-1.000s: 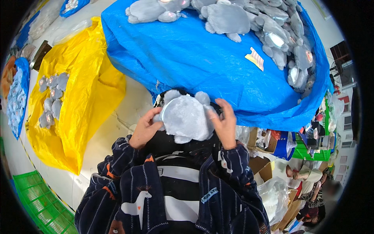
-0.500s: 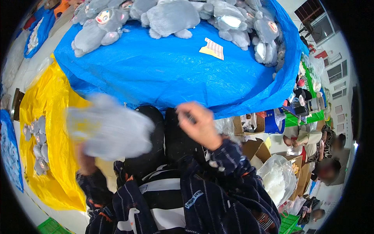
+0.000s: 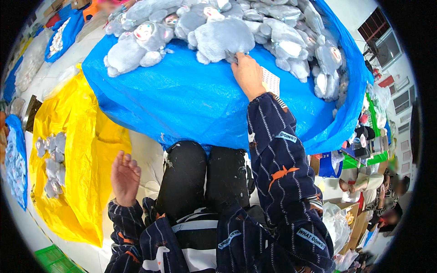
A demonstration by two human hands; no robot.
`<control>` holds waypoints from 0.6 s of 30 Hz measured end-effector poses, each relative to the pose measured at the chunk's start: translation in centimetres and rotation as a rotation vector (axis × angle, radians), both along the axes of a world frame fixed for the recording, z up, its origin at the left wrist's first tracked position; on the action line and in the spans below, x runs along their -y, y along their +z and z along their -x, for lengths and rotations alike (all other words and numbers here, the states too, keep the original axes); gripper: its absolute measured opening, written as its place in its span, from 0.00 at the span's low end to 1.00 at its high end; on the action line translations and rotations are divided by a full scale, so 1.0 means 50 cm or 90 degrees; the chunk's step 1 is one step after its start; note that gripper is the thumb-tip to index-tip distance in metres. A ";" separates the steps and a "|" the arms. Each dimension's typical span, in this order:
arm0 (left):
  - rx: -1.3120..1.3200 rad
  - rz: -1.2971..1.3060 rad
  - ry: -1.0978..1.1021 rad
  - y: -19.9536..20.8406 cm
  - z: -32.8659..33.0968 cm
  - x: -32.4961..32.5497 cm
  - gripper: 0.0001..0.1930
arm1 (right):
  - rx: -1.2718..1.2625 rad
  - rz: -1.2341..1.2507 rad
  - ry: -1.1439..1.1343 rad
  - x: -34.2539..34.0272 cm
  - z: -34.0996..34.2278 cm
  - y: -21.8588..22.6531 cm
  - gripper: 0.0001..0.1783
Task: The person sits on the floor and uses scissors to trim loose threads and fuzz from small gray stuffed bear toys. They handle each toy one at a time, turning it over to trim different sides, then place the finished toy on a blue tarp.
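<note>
My right hand (image 3: 248,77) reaches forward over the blue sheet (image 3: 182,95), its fingers closed at the near edge of a grey plush toy (image 3: 223,36). A small dark bit shows at the fingertips, too small to name. That toy lies face down, at the front of a heap of similar grey plush toys (image 3: 289,43). Left of it, another grey plush toy (image 3: 132,52) lies with its doll face up. My left hand (image 3: 125,177) is open and holds nothing, palm up beside the yellow sack (image 3: 79,182).
Several small grey plush toys (image 3: 54,164) lie in the yellow sack. A printed card (image 3: 271,81) sits on the blue sheet near my right wrist. Cardboard boxes (image 3: 350,223) and a clear plastic bag (image 3: 334,223) stand to the right. A green crate (image 3: 57,259) is at the lower left.
The grey plush toy in my left hand has left it, and that hand is now open. My right hand has moved from above my lap forward to a toy at the heap.
</note>
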State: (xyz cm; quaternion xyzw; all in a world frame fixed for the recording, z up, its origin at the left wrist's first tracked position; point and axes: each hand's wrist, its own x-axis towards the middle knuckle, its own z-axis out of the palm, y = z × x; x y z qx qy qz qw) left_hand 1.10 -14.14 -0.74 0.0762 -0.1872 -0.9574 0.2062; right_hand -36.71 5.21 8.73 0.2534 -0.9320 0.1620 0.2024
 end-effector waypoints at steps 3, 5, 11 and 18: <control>0.036 0.083 -0.054 -0.005 0.021 -0.031 0.15 | -0.019 0.039 0.071 -0.005 0.013 0.005 0.15; 0.066 0.142 -0.102 -0.004 0.032 -0.046 0.18 | -0.009 0.160 0.152 -0.002 -0.019 0.003 0.15; -0.021 0.094 -0.217 0.049 0.082 -0.073 0.33 | 0.154 0.216 0.443 -0.068 -0.292 0.032 0.13; 0.142 0.232 -0.250 0.067 0.025 -0.149 0.30 | 0.426 0.143 0.463 -0.200 -0.493 -0.065 0.13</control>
